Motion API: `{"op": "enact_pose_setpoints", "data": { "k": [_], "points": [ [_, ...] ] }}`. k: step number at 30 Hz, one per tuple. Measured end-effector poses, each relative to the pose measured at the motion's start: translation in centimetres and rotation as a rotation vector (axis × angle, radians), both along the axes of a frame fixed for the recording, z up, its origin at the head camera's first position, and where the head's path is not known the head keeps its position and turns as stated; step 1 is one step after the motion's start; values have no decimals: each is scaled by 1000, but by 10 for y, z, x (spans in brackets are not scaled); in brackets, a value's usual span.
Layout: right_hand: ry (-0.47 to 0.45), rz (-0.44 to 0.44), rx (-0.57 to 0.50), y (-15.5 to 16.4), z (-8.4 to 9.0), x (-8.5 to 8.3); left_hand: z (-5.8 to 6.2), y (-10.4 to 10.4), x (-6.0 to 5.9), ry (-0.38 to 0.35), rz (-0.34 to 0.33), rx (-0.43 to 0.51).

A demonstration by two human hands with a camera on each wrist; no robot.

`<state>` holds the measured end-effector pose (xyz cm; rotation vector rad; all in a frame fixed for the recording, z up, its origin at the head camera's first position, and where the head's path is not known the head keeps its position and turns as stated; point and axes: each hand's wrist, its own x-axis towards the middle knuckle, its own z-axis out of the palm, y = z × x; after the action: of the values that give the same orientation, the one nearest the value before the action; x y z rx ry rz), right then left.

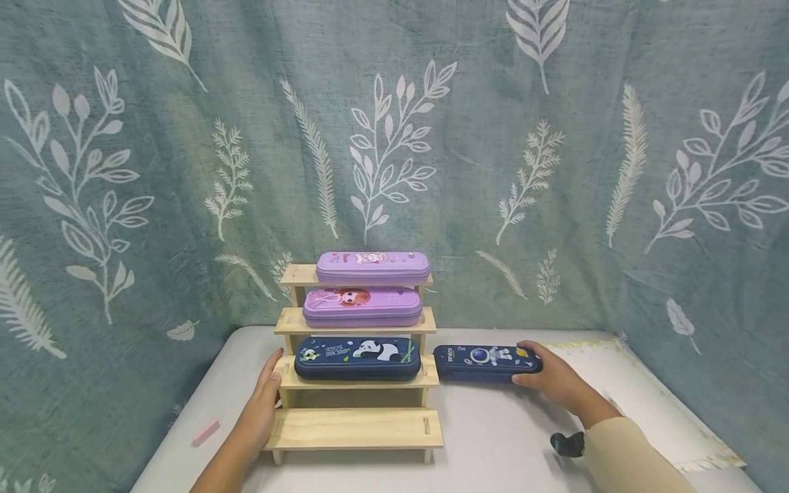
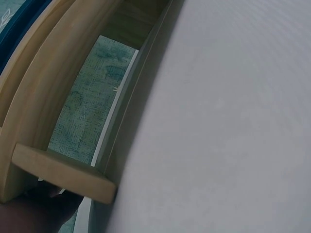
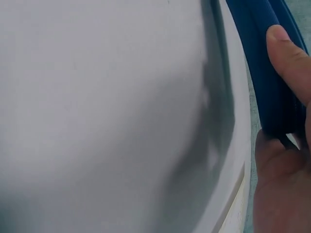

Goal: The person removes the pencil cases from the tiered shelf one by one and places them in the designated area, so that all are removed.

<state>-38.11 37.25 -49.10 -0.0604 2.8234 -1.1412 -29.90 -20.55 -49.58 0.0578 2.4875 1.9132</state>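
A stepped wooden rack [image 1: 354,428] stands on the white table [image 1: 493,438]. Its top step bears a purple pencil case [image 1: 372,267], the step below a second purple case [image 1: 362,306], the third a dark blue panda case [image 1: 357,358]. The lowest step is bare. My left hand [image 1: 265,397] rests with straight fingers against the rack's left side, and the rack's wood [image 2: 53,111] fills the left wrist view. To the right of the rack my right hand [image 1: 548,376] grips the right end of a dark blue astronaut case [image 1: 483,361], whose blue edge [image 3: 262,73] lies under my thumb.
A small pink eraser-like block [image 1: 205,433] lies on the table at the left. A leaf-patterned teal cloth [image 1: 555,171] hangs behind and to the sides. A pale fringed mat [image 1: 653,404] lies at the table's right.
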Motion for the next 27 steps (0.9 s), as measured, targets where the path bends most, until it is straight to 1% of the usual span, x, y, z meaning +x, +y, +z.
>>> {"op": "enact_pose_setpoints", "data": {
  "k": [4,10,15,19,25,27],
  "points": [
    [-6,-5,21,4,-2,-2,-1,2,-2,-5,-9,2],
    [16,3,60,3,-5,-9,-1,0,0,-1,-8,-3],
    [12,-18,113,4,-15,-12,-1,-1,0,15,-8,12],
    [-11,-39,163,5,-22,-13,-2,-1,0,5,-10,17],
    [4,-39,164,2,-22,-12,-1,-1,0,3,-4,22],
    [-4,-43,170,2,-22,-11,-1,0,0,4,-5,22]
  ]
}}
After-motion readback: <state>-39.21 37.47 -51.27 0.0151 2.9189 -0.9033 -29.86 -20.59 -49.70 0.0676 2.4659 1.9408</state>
